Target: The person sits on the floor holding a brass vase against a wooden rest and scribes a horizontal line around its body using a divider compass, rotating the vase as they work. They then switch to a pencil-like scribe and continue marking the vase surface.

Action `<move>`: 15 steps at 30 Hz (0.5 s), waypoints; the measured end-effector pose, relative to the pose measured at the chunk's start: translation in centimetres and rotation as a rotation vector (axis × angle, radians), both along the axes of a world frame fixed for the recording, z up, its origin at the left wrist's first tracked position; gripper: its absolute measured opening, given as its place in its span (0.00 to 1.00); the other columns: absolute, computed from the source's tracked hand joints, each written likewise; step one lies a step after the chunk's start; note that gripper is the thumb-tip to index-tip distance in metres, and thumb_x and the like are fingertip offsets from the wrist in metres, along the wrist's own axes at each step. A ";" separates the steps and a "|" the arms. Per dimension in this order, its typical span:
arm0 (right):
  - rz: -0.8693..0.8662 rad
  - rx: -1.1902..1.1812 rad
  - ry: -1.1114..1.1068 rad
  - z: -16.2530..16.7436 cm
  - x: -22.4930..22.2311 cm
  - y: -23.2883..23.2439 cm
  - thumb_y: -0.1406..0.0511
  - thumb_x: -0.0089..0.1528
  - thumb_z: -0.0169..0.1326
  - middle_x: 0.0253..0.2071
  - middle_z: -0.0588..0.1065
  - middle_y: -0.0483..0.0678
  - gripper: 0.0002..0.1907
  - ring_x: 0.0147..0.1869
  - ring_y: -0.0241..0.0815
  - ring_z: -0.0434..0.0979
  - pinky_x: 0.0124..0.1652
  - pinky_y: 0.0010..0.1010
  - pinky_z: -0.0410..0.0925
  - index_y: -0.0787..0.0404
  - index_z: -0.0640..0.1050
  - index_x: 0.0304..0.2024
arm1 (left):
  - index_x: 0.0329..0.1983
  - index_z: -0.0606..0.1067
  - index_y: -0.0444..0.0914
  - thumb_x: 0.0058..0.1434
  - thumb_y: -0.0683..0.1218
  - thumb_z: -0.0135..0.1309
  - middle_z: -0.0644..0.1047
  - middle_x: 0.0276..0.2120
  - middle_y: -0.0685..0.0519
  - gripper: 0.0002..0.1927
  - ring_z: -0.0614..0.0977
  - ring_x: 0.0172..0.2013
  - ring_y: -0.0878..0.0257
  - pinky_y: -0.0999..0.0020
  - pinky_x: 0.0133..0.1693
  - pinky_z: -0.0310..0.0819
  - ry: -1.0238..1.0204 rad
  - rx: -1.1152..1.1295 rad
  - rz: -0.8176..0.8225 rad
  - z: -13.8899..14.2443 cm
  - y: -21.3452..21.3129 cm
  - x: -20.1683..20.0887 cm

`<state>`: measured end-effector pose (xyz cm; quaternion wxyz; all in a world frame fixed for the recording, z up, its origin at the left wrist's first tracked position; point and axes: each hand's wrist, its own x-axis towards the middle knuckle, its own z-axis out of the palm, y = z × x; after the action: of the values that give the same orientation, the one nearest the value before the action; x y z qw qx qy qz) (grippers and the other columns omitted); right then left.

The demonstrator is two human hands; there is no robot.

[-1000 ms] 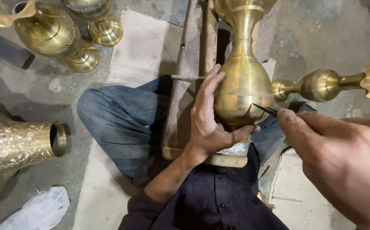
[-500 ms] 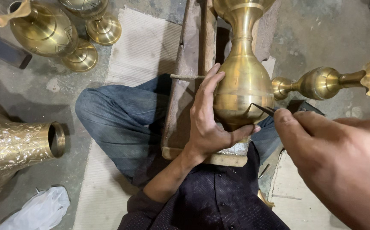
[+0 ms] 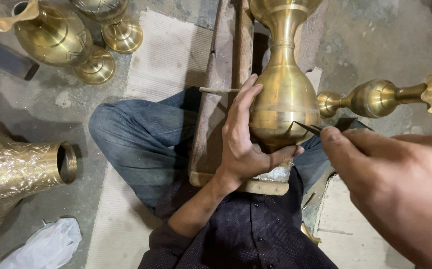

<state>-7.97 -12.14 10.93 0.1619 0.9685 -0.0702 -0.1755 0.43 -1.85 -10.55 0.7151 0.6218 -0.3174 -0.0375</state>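
A tall brass vase [image 3: 284, 94] lies along a wooden support [image 3: 221, 99] over my lap. My left hand [image 3: 241, 139] wraps around the vase's round belly, fingers on its left side and thumb under its base. My right hand [image 3: 395, 184], large and close to the camera at the lower right, grips a thin dark pointed tool [image 3: 308, 128]. The tool's tip touches the lower right of the vase's belly.
A brass stem piece with a fluted end [image 3: 385, 97] lies to the right. Brass vases [image 3: 56, 37] stand at the upper left, and a wrapped brass vessel [image 3: 22, 167] lies at the left. A white plastic bag [image 3: 47, 246] lies on the concrete floor. A pale mat [image 3: 166, 55] runs beneath my leg.
My right hand has shifted slightly left and closer to the camera, with the tool tip staying on the vase. My left hand keeps its hold.
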 end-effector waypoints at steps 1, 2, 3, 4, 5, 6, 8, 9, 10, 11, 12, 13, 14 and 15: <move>0.001 0.039 -0.013 -0.1 -0.1 0.0 0.68 0.58 0.55 0.42 0.82 0.43 0.23 0.32 0.42 0.82 0.29 0.34 0.72 0.56 0.80 0.57 | 0.74 0.56 0.37 0.49 0.64 0.74 0.62 0.73 0.37 0.58 0.72 0.71 0.46 0.57 0.71 0.74 0.002 0.000 -0.003 0.0 0.0 0.0; 0.003 0.079 -0.027 -0.1 -0.1 0.0 0.68 0.59 0.55 0.42 0.82 0.45 0.22 0.31 0.44 0.81 0.28 0.36 0.71 0.58 0.80 0.57 | 0.74 0.56 0.37 0.49 0.64 0.74 0.62 0.73 0.37 0.58 0.72 0.71 0.46 0.57 0.71 0.74 0.004 -0.001 -0.006 0.0 0.0 0.0; 0.005 0.075 -0.023 -0.1 -0.2 -0.1 0.68 0.58 0.55 0.43 0.82 0.44 0.23 0.31 0.43 0.81 0.28 0.35 0.71 0.57 0.80 0.57 | 0.74 0.56 0.37 0.49 0.64 0.74 0.62 0.73 0.37 0.58 0.72 0.71 0.46 0.57 0.71 0.74 0.007 0.002 -0.008 0.0 0.0 0.0; 0.007 0.072 -0.019 -0.1 -0.2 -0.2 0.68 0.57 0.55 0.44 0.82 0.43 0.24 0.30 0.42 0.81 0.28 0.34 0.71 0.57 0.80 0.57 | 0.74 0.56 0.37 0.50 0.64 0.74 0.62 0.73 0.37 0.58 0.73 0.71 0.46 0.57 0.71 0.74 0.009 0.005 -0.009 0.0 0.0 0.0; 0.009 0.055 -0.014 -0.1 -0.2 -0.2 0.68 0.56 0.55 0.45 0.83 0.43 0.24 0.30 0.41 0.81 0.28 0.33 0.72 0.56 0.80 0.57 | 0.74 0.56 0.37 0.50 0.64 0.74 0.62 0.73 0.37 0.58 0.73 0.71 0.46 0.57 0.71 0.74 0.011 0.008 -0.010 -0.1 0.0 0.0; 0.012 0.038 -0.010 -0.1 -0.2 -0.3 0.68 0.56 0.55 0.45 0.83 0.43 0.25 0.31 0.40 0.82 0.29 0.32 0.72 0.55 0.80 0.57 | 0.74 0.56 0.37 0.50 0.64 0.74 0.62 0.73 0.37 0.58 0.73 0.71 0.46 0.57 0.71 0.74 0.012 0.011 -0.009 -0.1 0.0 0.0; -0.002 0.004 0.000 0.0 -0.1 -0.4 0.68 0.56 0.54 0.44 0.83 0.43 0.25 0.32 0.39 0.83 0.30 0.31 0.73 0.54 0.81 0.57 | 0.74 0.56 0.37 0.50 0.64 0.73 0.62 0.73 0.36 0.58 0.73 0.71 0.46 0.56 0.71 0.74 0.011 0.014 -0.009 -0.1 0.0 0.0; -0.019 0.000 0.003 0.0 -0.1 -0.5 0.68 0.57 0.54 0.43 0.83 0.43 0.25 0.32 0.39 0.83 0.30 0.30 0.74 0.53 0.81 0.57 | 0.74 0.56 0.37 0.50 0.65 0.73 0.62 0.73 0.36 0.58 0.72 0.71 0.45 0.56 0.71 0.74 0.007 0.012 -0.010 -0.2 0.0 0.0; -0.054 0.020 0.004 0.1 -0.1 -0.7 0.68 0.59 0.54 0.42 0.83 0.43 0.24 0.30 0.38 0.83 0.30 0.30 0.73 0.52 0.82 0.58 | 0.74 0.55 0.37 0.50 0.65 0.73 0.61 0.73 0.36 0.58 0.72 0.71 0.45 0.56 0.72 0.73 0.004 0.016 -0.011 -0.1 0.0 0.0; -0.072 0.072 -0.033 -0.1 -0.1 -0.9 0.69 0.60 0.55 0.41 0.83 0.45 0.21 0.29 0.37 0.82 0.29 0.30 0.73 0.53 0.82 0.56 | 0.75 0.55 0.36 0.50 0.65 0.73 0.61 0.73 0.36 0.58 0.72 0.71 0.45 0.55 0.72 0.73 0.002 0.021 -0.012 -0.1 0.1 0.0; -0.088 0.124 -0.070 -0.2 -0.1 -1.3 0.69 0.62 0.55 0.39 0.83 0.46 0.19 0.27 0.37 0.81 0.28 0.29 0.72 0.54 0.83 0.55 | 0.75 0.55 0.36 0.50 0.65 0.72 0.61 0.73 0.36 0.59 0.71 0.71 0.45 0.55 0.72 0.72 -0.005 0.034 -0.009 -0.1 0.2 -0.1; -0.090 0.205 -0.150 -0.6 0.1 -1.8 0.70 0.64 0.56 0.38 0.83 0.49 0.15 0.26 0.36 0.80 0.25 0.28 0.71 0.57 0.83 0.52 | 0.75 0.54 0.36 0.50 0.65 0.72 0.61 0.73 0.35 0.60 0.71 0.71 0.45 0.55 0.72 0.71 -0.008 0.044 -0.003 0.0 0.3 0.0; -0.090 0.288 -0.228 -0.8 0.2 -2.3 0.71 0.65 0.57 0.37 0.82 0.52 0.11 0.24 0.36 0.79 0.23 0.28 0.70 0.59 0.84 0.50 | 0.76 0.53 0.36 0.49 0.66 0.72 0.61 0.73 0.35 0.61 0.71 0.72 0.44 0.54 0.72 0.71 -0.011 0.054 0.003 0.1 0.3 0.0; -0.150 0.317 -0.223 -0.9 0.2 -2.9 0.71 0.62 0.59 0.36 0.82 0.52 0.13 0.24 0.36 0.79 0.24 0.28 0.70 0.60 0.84 0.50 | 0.76 0.51 0.36 0.49 0.66 0.72 0.61 0.73 0.35 0.62 0.71 0.72 0.44 0.54 0.73 0.70 -0.003 0.064 0.009 0.3 0.4 -0.1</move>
<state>-7.82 -15.09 10.05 -0.0148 0.9874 -0.1309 -0.0874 0.31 -1.46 -10.27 0.6944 0.6459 -0.3142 -0.0437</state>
